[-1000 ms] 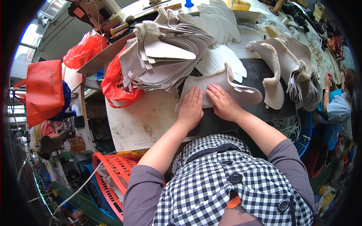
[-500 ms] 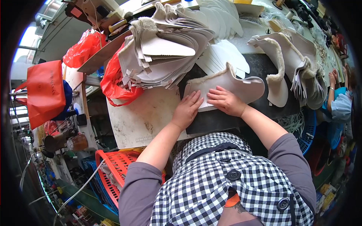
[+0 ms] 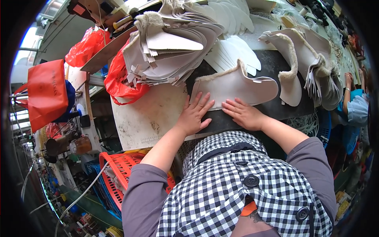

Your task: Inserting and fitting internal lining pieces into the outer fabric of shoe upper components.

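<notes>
A pale boot upper point(image 3: 235, 87) with a fleece trim along its top edge lies flat on the black work mat point(image 3: 294, 108). My left hand point(image 3: 194, 114) rests spread over its lower left corner, fingertips on the material. Fingers stretched out, my right hand point(image 3: 244, 113) lies along the lower edge, with the fingertips touching or right beside it. Neither hand grips anything. Just right of this piece hangs another fleece-trimmed upper point(image 3: 290, 93), next to a draped stack of similar uppers point(image 3: 325, 79).
A tall pile of pale uppers point(image 3: 169, 59) stands at the left, beside a red plastic bag point(image 3: 118, 85). White flat sole-shaped pieces point(image 3: 233, 55) lie behind the mat. A red basket point(image 3: 118, 168) stands below the table at left. At far right is another person's arm point(image 3: 347, 94).
Both hands have slid down toward me, off the middle of the upper to its lower edge, and the left fingers have spread. The upper stays flat on the mat.
</notes>
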A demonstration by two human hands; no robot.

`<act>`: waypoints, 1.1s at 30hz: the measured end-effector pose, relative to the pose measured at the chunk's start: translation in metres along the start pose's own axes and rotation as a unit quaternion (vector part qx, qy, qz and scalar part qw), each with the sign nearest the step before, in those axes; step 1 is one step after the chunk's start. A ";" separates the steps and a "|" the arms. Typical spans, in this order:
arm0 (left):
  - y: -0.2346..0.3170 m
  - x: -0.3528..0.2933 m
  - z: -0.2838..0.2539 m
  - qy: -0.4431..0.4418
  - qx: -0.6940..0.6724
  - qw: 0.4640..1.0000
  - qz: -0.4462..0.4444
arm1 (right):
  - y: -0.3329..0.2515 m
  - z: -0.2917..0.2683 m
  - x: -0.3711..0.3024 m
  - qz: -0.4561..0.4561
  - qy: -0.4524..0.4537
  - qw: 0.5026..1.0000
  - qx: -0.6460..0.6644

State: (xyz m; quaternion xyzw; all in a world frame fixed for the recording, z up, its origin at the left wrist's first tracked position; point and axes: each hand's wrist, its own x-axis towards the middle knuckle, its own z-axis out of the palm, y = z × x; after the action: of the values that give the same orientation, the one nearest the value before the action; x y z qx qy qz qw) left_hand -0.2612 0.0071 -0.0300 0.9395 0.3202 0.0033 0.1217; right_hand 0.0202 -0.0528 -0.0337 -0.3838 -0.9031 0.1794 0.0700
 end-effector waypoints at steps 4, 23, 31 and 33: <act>0.017 0.009 -0.002 0.013 0.005 0.998 -0.055 | -0.016 0.001 -0.041 0.007 -0.020 0.985 0.170; 0.064 0.045 0.013 -0.031 -0.039 0.982 0.181 | 0.026 -0.062 -0.072 0.429 0.214 0.767 0.427; 0.069 0.057 -0.002 0.099 -0.279 0.944 0.146 | 0.047 -0.029 -0.099 0.286 0.287 0.831 0.381; 0.083 0.077 -0.032 0.209 -0.321 0.920 0.085 | 0.045 -0.038 -0.104 0.236 0.326 0.853 0.332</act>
State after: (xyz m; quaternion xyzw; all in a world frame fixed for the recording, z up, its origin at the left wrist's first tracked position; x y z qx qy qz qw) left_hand -0.1528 -0.0032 0.0144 0.8515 0.2391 0.3125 0.3467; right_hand 0.1331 -0.0886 -0.0147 -0.5761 -0.5974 0.3446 0.4388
